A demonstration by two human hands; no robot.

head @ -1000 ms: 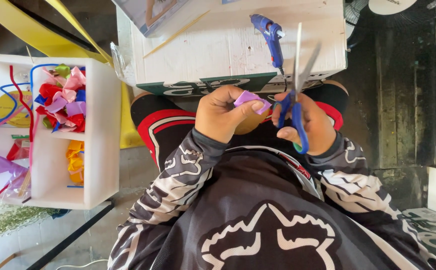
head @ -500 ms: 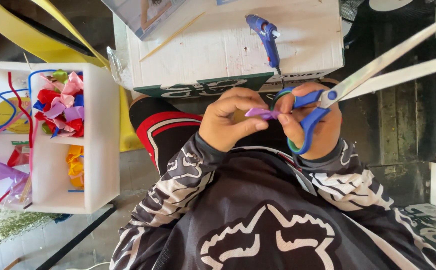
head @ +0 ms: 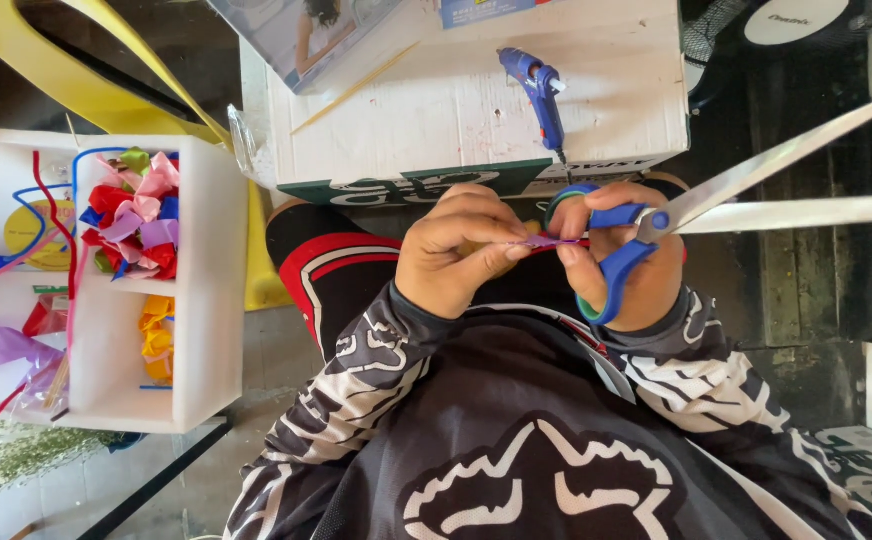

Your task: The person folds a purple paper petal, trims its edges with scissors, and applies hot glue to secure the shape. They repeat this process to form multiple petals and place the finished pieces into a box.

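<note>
While a purple strip [head: 546,242] is pinched at centre between the fingers of the left hand [head: 456,250] and right hand [head: 621,255], the blue-handled scissors [head: 746,195], looped on the right hand and pointing toward three o'clock, blades open, are best kept clear.

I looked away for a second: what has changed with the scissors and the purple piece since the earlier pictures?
The scissors in the right hand swung from blades pointing away toward the box to pointing off to the right, blades open. Both hands, the left hand included, still pinch the purple strip. The glue gun and white box stayed put.
</note>
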